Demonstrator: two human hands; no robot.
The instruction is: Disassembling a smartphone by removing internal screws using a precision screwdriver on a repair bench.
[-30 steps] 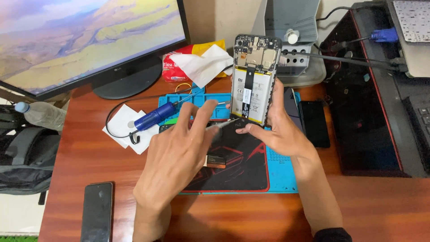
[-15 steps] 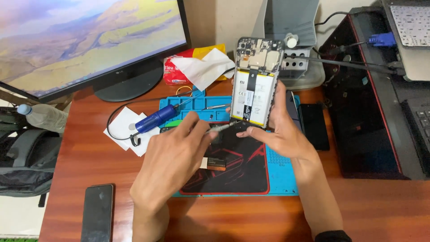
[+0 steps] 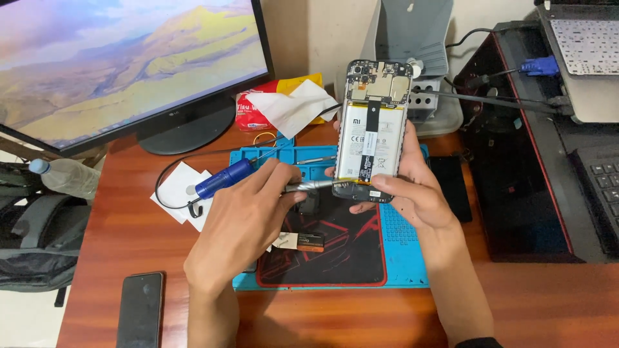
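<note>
The opened smartphone [image 3: 372,132], its back cover already off and its white battery and upper circuit board exposed, stood upright above the blue repair mat [image 3: 405,248] as work on its lower edge was under way. The right hand [image 3: 412,193] had its grip closed around the phone's bottom end, thumb across the dark lower board, while the left hand [image 3: 248,219] pinched a blue-handled electric screwdriver [image 3: 258,177] with its metal tip set against the phone's bottom left corner. Judging by the scene, the opening stage was done; the battery and boards were still in place, so most of the stripping-down looked to be left. The mat's shallow tray compartments along its far edge held a loose rubber band and what looked like a thin metal tool; its black centre panel carried a small flat part and a label-sized card just beside the left hand. Behind the mat, a red and yellow tissue pack [image 3: 284,103] lay open with a white sheet pulled out. A dark phone [image 3: 140,309] lay face up left of the mat on the wooden counter [image 3: 129,238], another black slab right of it, and a monitor [image 3: 122,64] stood behind.
</note>
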